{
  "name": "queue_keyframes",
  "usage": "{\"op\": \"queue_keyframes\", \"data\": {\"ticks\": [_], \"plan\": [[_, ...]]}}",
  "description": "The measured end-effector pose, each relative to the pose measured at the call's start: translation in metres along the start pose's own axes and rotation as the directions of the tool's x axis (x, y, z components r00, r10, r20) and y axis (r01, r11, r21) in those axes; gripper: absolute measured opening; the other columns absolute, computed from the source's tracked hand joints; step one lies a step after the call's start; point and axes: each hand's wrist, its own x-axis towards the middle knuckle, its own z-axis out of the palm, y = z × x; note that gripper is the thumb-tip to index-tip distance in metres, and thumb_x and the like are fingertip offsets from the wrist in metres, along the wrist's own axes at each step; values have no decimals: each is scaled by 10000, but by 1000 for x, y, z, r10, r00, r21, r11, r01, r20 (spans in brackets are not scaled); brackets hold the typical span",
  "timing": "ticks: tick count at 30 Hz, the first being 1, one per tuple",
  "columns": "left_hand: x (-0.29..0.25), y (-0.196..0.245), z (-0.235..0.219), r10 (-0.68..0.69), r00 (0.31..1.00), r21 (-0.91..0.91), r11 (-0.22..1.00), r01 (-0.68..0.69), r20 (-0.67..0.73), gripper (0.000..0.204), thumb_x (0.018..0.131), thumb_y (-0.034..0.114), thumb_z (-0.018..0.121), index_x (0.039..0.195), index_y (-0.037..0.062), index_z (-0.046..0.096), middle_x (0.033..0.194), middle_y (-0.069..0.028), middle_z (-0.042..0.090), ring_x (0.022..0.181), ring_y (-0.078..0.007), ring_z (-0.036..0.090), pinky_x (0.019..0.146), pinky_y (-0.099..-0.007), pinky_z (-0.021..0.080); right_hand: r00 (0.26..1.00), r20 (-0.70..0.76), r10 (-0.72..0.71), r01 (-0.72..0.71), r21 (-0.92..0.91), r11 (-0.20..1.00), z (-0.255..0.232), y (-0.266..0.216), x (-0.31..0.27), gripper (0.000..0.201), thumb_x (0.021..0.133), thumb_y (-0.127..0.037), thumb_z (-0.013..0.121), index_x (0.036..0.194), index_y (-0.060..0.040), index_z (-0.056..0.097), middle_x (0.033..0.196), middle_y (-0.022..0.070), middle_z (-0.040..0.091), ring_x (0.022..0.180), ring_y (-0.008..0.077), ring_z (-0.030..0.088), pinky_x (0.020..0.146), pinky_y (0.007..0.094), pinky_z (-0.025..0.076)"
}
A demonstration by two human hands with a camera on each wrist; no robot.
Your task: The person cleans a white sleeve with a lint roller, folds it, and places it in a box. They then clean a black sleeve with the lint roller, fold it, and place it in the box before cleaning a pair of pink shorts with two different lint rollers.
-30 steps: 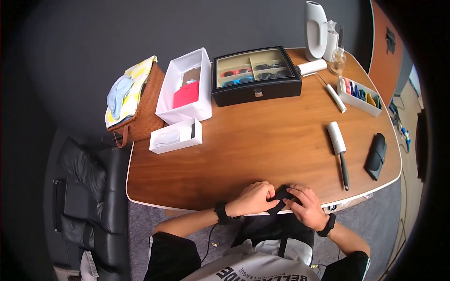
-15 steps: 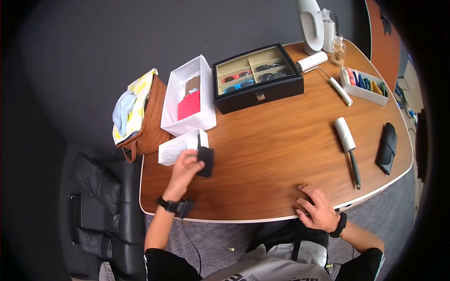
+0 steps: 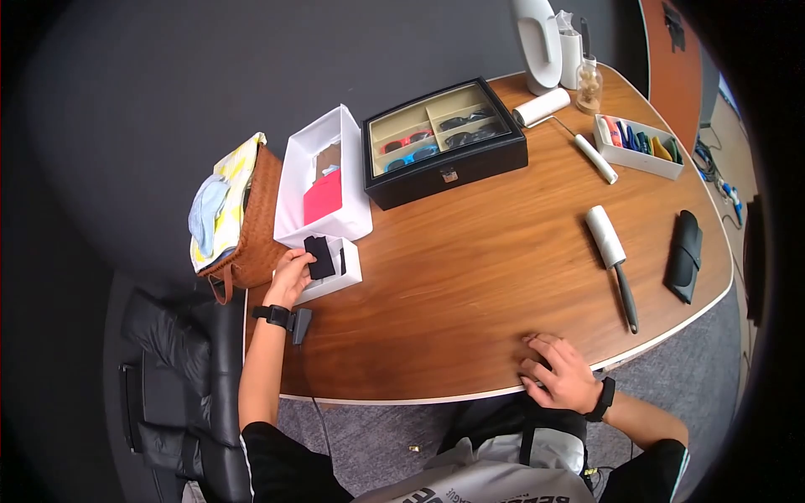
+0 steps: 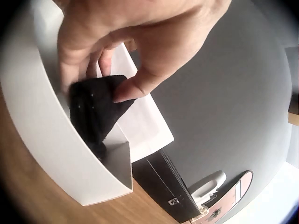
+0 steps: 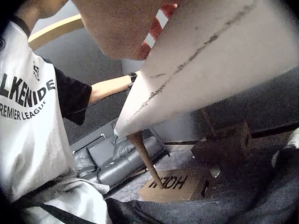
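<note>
My left hand pinches a folded black cloth between thumb and fingers, over the small white box at the left of the table. In the left wrist view, the thumb lies on the near side of the black cloth, whose lower end dips inside the white box wall. A narrow black item shows by the box's right end. At the front edge, my right hand rests on the table with fingers loosely bent and holds nothing.
Behind the small box stand a larger white bin with a red item, a woven basket and a black glasses case box. Lint rollers, a black pouch and a box of coloured rolls lie to the right.
Both hands were on the black cloth at the front edge. My left hand has carried it left and away from me to the small white box; the right hand has let go and stayed near the edge.
</note>
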Motion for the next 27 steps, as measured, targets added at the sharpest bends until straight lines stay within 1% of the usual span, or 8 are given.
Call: {"op": "queue_keyframes", "data": {"ticks": [2, 8, 10, 14, 16, 21, 24, 27], "plan": [[3, -7, -3, -49, 998, -2, 999, 50, 42, 239, 940, 13, 679, 1124, 114, 564, 1040, -62, 668, 920, -224, 697, 808, -405, 595, 1000, -2, -4, 4, -2, 1000, 1, 1, 0, 253, 843, -184, 782, 1048, -59, 702, 1324, 192, 622, 1261, 363, 601, 989, 451, 515], [-8, -1, 6, -79, 997, 116, 990, 77, 16, 300, 914, -4, 678, 1131, 145, 532, 996, -48, 677, 898, -222, 700, 796, -395, 590, 1000, 14, -13, 13, -24, 1000, 0, 2, -1, 230, 856, -200, 771, 1028, -61, 708, 1310, 184, 627, 1257, 358, 600, 996, 448, 508], [-6, 5, 4, -86, 996, 162, 983, 82, 19, 309, 914, -4, 679, 1140, 144, 529, 994, -50, 681, 890, -222, 704, 796, -395, 589, 1000, -1, -28, 28, -17, 999, -1, 1, 1, 249, 820, -164, 790, 1032, -57, 717, 1255, 183, 633, 1217, 362, 627, 975, 454, 527], [-2, 6, -1, -134, 990, 285, 951, 117, 40, 310, 917, -4, 682, 1154, 127, 531, 1005, -59, 694, 884, -223, 718, 797, -387, 593, 1000, 4, -24, 24, -10, 1000, -1, 0, 1, 255, 819, -163, 789, 1041, -59, 720, 1255, 176, 635, 1219, 352, 627, 977, 449, 524], [0, 5, 0, -147, 988, 304, 945, 124, 52, 304, 915, -5, 685, 1150, 121, 539, 1009, -61, 698, 893, -220, 722, 800, -379, 594, 1000, 19, -23, 23, -25, 999, 1, 1, 0, 216, 856, -200, 769, 1018, -69, 714, 1293, 170, 639, 1250, 344, 603, 987, 442, 506], [3, 1, 2, -180, 980, 311, 939, 146, 82, 282, 906, -12, 694, 1125, 110, 565, 1006, -56, 701, 910, -204, 725, 807, -353, 597, 999, 20, -26, 26, -32, 999, 1, 1, -1, 220, 855, -200, 767, 1021, -66, 715, 1295, 165, 641, 1250, 340, 600, 991, 441, 501], [1, 0, 8, -185, 981, 373, 915, 153, 51, 292, 897, 12, 716, 1136, 83, 563, 1002, -66, 712, 844, -173, 705, 801, -321, 591, 999, 26, -29, 30, -34, 999, 1, 1, 0, 223, 856, -199, 765, 1026, -64, 716, 1296, 163, 642, 1252, 338, 598, 996, 441, 498], [0, -2, 11, -140, 990, 443, 888, 121, 10, 276, 884, 7, 722, 1100, 74, 565, 956, -67, 700, 800, -161, 693, 724, -310, 582, 999, 32, -34, 35, -33, 999, 1, 1, 0, 223, 856, -199, 764, 1028, -65, 715, 1297, 162, 641, 1251, 337, 599, 1000, 441, 496]]}}
